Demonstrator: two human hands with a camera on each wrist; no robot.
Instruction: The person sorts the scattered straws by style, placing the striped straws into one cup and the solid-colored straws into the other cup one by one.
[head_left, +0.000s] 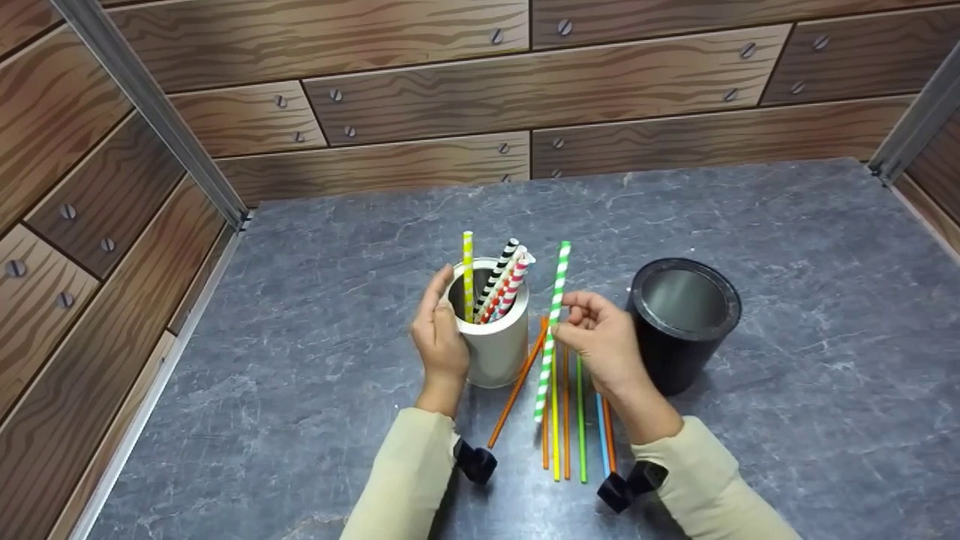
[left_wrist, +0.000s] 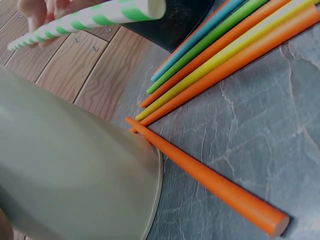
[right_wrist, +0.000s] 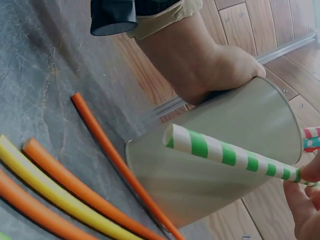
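My right hand (head_left: 604, 341) pinches a green-and-white striped paper straw (head_left: 551, 352) near its middle, held tilted above the table. In the right wrist view, the lower end of this straw (right_wrist: 227, 155) points away from the fingertips. The left hand (head_left: 441, 341) holds the off-white cylindrical container (head_left: 499, 356) by its left side, thumb near the rim. Inside that container stand several striped paper straws: a yellow one (head_left: 468, 274), a black one (head_left: 498, 279) and red or pink ones (head_left: 513, 283). Close to the right wrist stands a black cylindrical container (head_left: 675, 360).
Several thin coloured sticks lie between the containers, among them a yellow stick (head_left: 556, 435), a green stick (head_left: 582, 442) and a blue stick (head_left: 602, 431). One orange stick (head_left: 514, 401) lies slanted beside the off-white container. Wood-patterned panels (head_left: 420, 97) border the grey marbled table (head_left: 315, 360).
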